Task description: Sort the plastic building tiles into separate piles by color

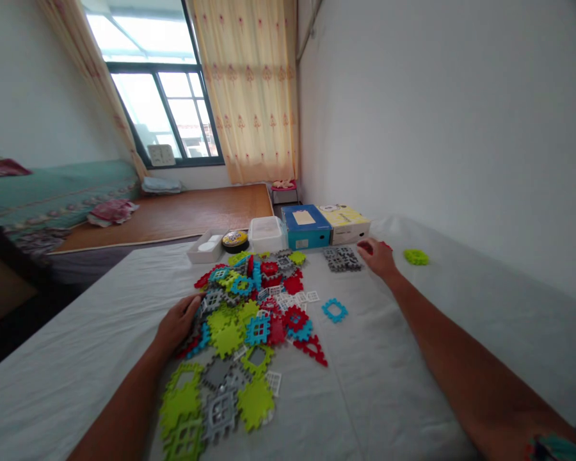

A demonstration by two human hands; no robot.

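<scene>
A mixed heap of plastic interlocking building pieces (228, 339) in lime, grey, blue and red spreads over the white cloth. At its left edge rests my left hand (178, 325), fingers stretched out against grey and blue pieces, holding nothing that I can see. Farther off, my right hand (377, 256) is beside a flat group of grey pieces (342, 259), with fingers loosely bent and fingertips at its right edge. Behind that hand shows a bit of red, mostly hidden. A lime stack (415, 257) lies to its right. One blue frame piece (335, 310) lies apart from the heap.
Along the far edge of the cloth-covered table (365, 384) stand a white open box (204, 250), a round black-and-yellow tin (235, 241), a clear plastic container (267, 234), a blue box (306, 227) and a yellow-white box (343, 224). A wall (436, 128) borders the right side.
</scene>
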